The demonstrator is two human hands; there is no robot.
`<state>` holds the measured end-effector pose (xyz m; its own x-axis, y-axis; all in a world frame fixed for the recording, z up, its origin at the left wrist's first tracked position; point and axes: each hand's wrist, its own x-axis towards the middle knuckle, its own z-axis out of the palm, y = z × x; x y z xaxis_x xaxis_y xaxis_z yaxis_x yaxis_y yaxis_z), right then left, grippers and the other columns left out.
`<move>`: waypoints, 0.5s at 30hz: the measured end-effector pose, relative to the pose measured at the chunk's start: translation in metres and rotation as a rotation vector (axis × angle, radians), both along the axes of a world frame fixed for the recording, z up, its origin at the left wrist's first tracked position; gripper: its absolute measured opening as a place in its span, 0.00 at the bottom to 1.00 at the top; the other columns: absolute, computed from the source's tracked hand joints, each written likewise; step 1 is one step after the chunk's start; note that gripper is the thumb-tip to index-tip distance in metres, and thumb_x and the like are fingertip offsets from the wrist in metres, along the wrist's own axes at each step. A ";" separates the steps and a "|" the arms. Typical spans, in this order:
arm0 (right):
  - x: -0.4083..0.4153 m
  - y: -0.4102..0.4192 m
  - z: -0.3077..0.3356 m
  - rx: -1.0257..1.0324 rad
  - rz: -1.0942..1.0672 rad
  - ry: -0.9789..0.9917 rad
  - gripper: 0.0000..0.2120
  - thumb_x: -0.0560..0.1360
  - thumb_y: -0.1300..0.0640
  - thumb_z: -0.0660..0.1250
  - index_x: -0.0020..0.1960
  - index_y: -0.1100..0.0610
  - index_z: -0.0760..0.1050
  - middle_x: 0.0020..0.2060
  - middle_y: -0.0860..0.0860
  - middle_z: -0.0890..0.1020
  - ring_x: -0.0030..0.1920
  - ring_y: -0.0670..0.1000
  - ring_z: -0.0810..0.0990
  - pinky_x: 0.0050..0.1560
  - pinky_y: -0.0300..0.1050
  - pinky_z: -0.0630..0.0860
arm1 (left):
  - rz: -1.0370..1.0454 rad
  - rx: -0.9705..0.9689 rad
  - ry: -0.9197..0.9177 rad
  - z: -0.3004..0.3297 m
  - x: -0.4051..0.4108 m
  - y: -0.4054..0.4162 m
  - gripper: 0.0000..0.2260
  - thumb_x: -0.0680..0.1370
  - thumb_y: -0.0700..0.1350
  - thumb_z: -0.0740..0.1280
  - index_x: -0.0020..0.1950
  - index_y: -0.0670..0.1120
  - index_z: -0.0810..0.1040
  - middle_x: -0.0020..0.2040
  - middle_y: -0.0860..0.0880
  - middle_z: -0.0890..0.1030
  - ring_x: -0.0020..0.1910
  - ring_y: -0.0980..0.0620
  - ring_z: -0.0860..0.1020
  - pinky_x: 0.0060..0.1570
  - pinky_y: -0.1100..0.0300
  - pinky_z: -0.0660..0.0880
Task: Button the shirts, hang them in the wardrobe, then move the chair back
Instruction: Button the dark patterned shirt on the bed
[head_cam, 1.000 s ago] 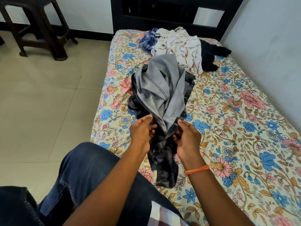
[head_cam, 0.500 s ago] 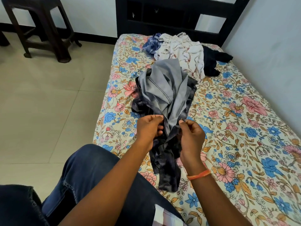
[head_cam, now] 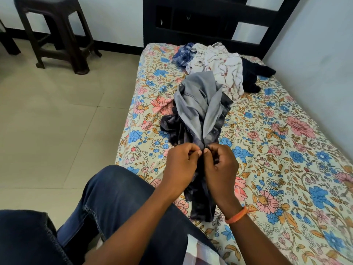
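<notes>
A grey and dark shirt (head_cam: pixel 198 109) lies crumpled lengthwise on the floral bed (head_cam: pixel 286 169) in front of me. My left hand (head_cam: pixel 181 167) and my right hand (head_cam: pixel 221 165) meet at its front edge, thumbs and fingertips pinching the fabric close together. The spot between my fingers is hidden. Further back on the bed lie a white patterned shirt (head_cam: pixel 219 67), a blue checked shirt (head_cam: pixel 183 54) and a dark garment (head_cam: pixel 254 75). A dark plastic chair (head_cam: pixel 55 31) stands on the floor at the far left.
A black headboard (head_cam: pixel 210 18) stands behind the bed, and a white wall (head_cam: pixel 315 64) runs along its right side. Pale floor tiles (head_cam: pixel 57 121) stretch to the left. My knee in blue jeans (head_cam: pixel 118 203) rests against the bed's edge.
Both hands have come together on the shirt's front edge, from a small gap apart to thumbs touching. The view has tilted upward a little.
</notes>
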<state>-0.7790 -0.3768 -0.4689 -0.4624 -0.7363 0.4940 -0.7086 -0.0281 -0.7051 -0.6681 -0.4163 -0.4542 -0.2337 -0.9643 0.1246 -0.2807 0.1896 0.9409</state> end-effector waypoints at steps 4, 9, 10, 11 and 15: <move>0.006 0.011 -0.002 -0.012 0.038 0.052 0.02 0.77 0.60 0.68 0.49 0.59 0.79 0.42 0.50 0.79 0.41 0.49 0.77 0.41 0.42 0.73 | 0.011 0.127 0.140 -0.005 -0.001 0.003 0.06 0.79 0.42 0.68 0.43 0.48 0.83 0.38 0.52 0.84 0.39 0.54 0.83 0.44 0.47 0.82; 0.009 0.012 -0.004 0.001 0.048 -0.002 0.02 0.77 0.63 0.69 0.50 0.59 0.80 0.42 0.50 0.80 0.42 0.46 0.78 0.42 0.38 0.73 | -0.025 0.168 0.174 -0.005 0.003 0.002 0.07 0.79 0.42 0.67 0.42 0.48 0.82 0.37 0.48 0.84 0.38 0.45 0.83 0.41 0.43 0.81; 0.009 0.011 -0.004 0.008 0.048 -0.044 0.03 0.77 0.63 0.70 0.50 0.58 0.80 0.42 0.49 0.80 0.42 0.46 0.78 0.42 0.37 0.74 | -0.032 0.174 0.177 -0.006 0.004 0.001 0.07 0.79 0.41 0.67 0.42 0.48 0.82 0.37 0.47 0.84 0.38 0.44 0.83 0.41 0.42 0.81; 0.010 0.011 -0.002 0.011 0.053 -0.089 0.04 0.77 0.63 0.70 0.50 0.58 0.81 0.42 0.48 0.81 0.42 0.45 0.79 0.42 0.37 0.75 | -0.037 0.176 0.175 -0.006 0.005 0.000 0.07 0.79 0.41 0.67 0.42 0.47 0.82 0.37 0.47 0.84 0.38 0.44 0.83 0.41 0.42 0.81; 0.011 0.013 0.001 -0.003 0.091 -0.176 0.05 0.75 0.65 0.72 0.49 0.58 0.83 0.42 0.48 0.83 0.43 0.43 0.81 0.43 0.32 0.75 | -0.033 0.168 0.172 -0.004 0.005 0.000 0.07 0.79 0.40 0.67 0.42 0.47 0.82 0.37 0.49 0.83 0.38 0.47 0.83 0.41 0.43 0.81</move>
